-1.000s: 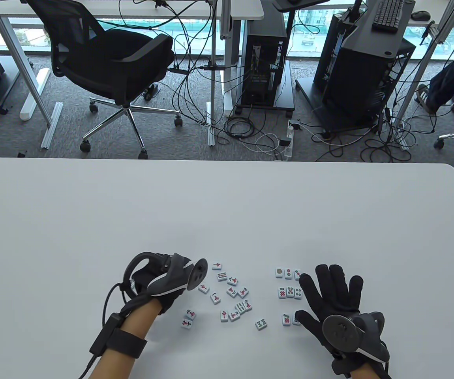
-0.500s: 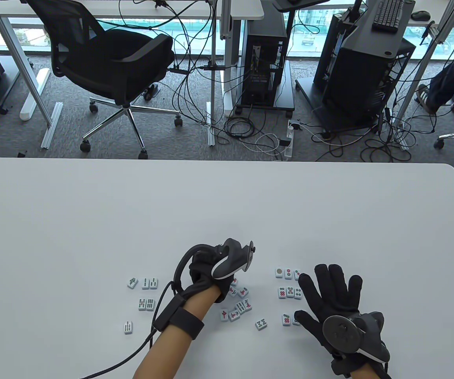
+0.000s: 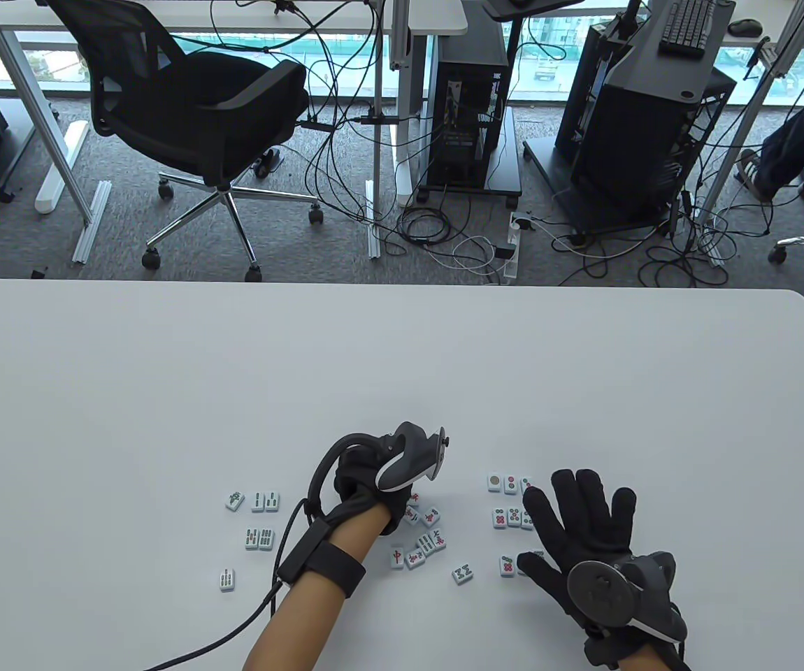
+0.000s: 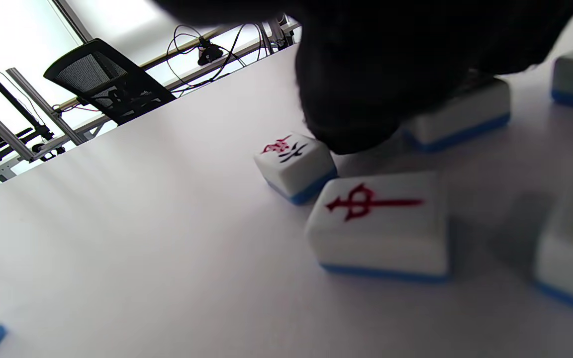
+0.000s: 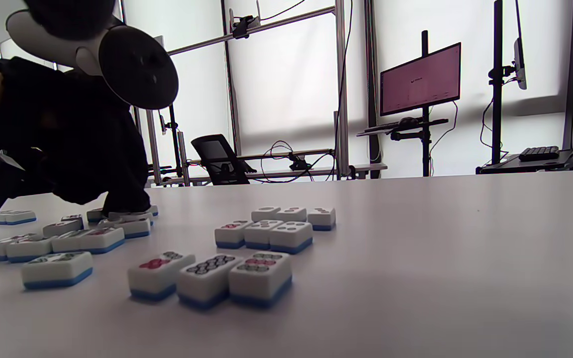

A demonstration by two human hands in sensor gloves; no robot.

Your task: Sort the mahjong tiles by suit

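Right now the left hand [image 3: 367, 482] is down over the loose middle cluster of mahjong tiles [image 3: 421, 542] on the white table [image 3: 402, 363]; its fingers [image 4: 351, 99] curl down onto a tile, but whether they actually pinch it I cannot tell; a red-character tile [image 4: 378, 223] lies just at six o'clock of the fingertips. At nine o'clock of that hand sit the bamboo tiles [image 3: 259, 521], well apart from the cluster. The right hand [image 3: 580, 531] lies flat, fingers spread and relaxed, gripping nothing, partly covering the dot tiles [image 3: 510, 517] set in rows at three o'clock of the cluster.
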